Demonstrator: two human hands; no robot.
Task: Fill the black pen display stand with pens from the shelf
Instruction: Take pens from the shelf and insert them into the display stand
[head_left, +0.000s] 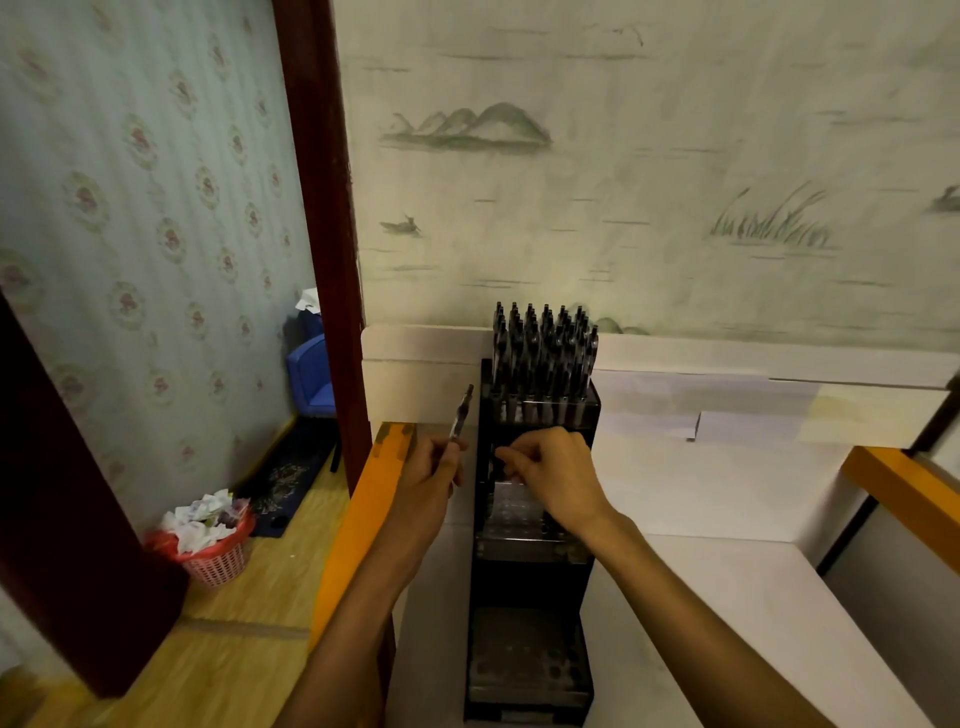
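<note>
While the left hand (434, 470) holds one pen (460, 418) upright, its fingers curled round the lower barrel just left of the black pen display stand (530, 571), the right hand (553, 473) reaches over the stand's middle tier with fingers bent together as if pinching something dark and small; whether that is a pen I cannot tell. The stand sits on the white shelf (727, 499) against the wall, its top tier packed with pens (543, 353), the middle and bottom tiers mostly showing bare holes. The risk, I judge, lies in the crowded top row: a wrist lifting carelessly could knock those pens askew, and a pen lowered at a slant may miss its hole and drop between tiers.
</note>
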